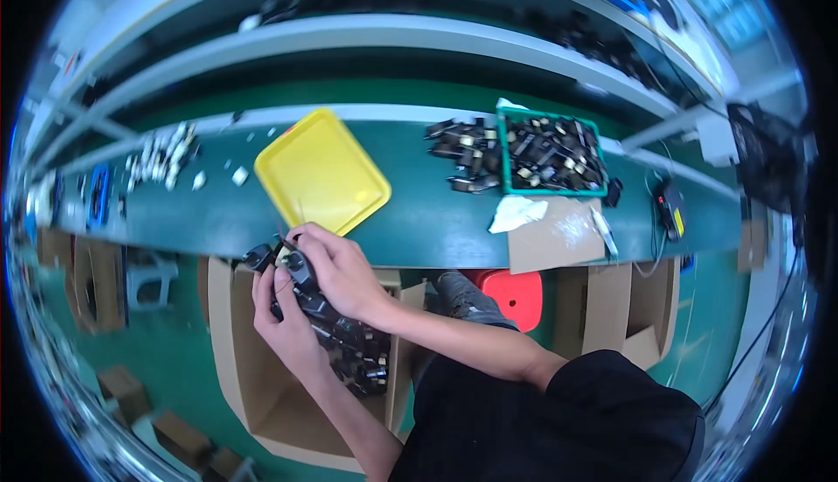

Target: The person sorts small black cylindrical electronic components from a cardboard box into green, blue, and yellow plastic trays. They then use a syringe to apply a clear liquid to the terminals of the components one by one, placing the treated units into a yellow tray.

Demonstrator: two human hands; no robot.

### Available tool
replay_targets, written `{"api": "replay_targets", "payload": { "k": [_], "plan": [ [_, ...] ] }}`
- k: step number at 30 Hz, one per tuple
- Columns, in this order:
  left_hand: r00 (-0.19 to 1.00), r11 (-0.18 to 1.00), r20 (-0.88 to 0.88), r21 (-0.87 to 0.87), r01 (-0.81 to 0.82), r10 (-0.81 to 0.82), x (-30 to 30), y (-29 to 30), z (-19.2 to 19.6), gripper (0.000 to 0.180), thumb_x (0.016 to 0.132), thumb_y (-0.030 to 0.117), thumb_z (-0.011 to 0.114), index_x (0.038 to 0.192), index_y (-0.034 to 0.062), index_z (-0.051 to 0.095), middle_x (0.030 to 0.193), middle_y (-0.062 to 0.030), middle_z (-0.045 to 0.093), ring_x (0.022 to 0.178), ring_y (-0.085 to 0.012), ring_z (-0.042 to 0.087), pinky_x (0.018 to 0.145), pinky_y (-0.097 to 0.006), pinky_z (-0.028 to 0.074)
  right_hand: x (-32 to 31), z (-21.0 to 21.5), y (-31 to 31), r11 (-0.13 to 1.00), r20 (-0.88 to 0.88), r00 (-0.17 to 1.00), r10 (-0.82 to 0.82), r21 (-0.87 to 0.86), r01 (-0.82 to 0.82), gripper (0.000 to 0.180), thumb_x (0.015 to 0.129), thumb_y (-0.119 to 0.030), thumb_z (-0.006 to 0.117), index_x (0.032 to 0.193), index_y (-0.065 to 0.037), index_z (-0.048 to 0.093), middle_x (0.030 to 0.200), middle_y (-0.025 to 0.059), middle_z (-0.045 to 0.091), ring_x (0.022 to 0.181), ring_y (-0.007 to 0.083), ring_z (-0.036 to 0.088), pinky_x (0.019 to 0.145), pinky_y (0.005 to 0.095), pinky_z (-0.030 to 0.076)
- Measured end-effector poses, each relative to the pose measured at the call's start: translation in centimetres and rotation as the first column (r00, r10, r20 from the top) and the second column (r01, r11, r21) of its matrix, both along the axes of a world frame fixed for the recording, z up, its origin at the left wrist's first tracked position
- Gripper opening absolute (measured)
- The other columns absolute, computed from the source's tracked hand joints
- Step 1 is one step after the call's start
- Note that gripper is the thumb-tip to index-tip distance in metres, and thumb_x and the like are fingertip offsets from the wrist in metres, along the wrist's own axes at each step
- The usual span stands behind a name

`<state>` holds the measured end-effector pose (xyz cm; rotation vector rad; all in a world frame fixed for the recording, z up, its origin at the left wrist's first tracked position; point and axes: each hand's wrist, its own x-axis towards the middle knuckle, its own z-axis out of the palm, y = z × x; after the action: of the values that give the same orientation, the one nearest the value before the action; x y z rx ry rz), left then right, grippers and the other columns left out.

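Both hands work over an open cardboard box (262, 368) below the desk (436, 220) edge. Left hand (284, 325) cups a stack of small black parts (349, 347) from under, fingers curled round it, prob. to steady it. Right hand (336, 272) pinches the top black part (297, 264) w/ thumb and fingers. Empty yellow tray (321, 172) sits just above on the desk; green bin (552, 157) w/ more black parts well to the right.

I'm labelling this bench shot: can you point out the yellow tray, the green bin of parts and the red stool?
yellow tray (327, 172), head view, bare middle of its floor
green bin (552, 192), head view, front rim
red stool (515, 294), head view, seat top
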<state>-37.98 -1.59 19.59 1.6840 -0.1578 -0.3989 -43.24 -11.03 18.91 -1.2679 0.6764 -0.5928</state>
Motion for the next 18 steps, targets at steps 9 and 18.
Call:
{"api": "replay_targets", "payload": {
  "k": [9,18],
  "plan": [
    [0.799,0.805,0.1,0.031,0.593,-0.593,-10.9,-20.3,-2.5,0.032,0.09,0.024,0.07,0.108,-0.003,0.069,0.126,-0.0204,0.058,0.117,-0.0287,0.056,0.103,-0.035,0.039,-15.0,-3.0,-15.5,0.793,-0.059,0.792,-0.607,0.006,0.609,0.034,0.099,-0.024,0.042,0.105,0.003,0.062,0.094,0.0102,0.066,0.088,0.0152,0.06,0.083,0.0276,0.046],
    [0.685,0.693,-0.176,0.019,0.721,-0.707,-15.3,-31.7,-12.9,0.036,0.087,0.031,0.072,0.103,-0.0013,0.073,0.106,-0.0169,0.068,0.1,-0.0223,0.063,0.091,-0.032,0.046,-20.5,-13.5,-24.9,0.666,-0.322,0.642,-0.696,0.046,0.745,0.046,0.098,-0.034,0.039,0.107,0.002,0.065,0.096,0.0191,0.068,0.092,0.0272,0.064,0.085,0.0357,0.046]
  ]
}}
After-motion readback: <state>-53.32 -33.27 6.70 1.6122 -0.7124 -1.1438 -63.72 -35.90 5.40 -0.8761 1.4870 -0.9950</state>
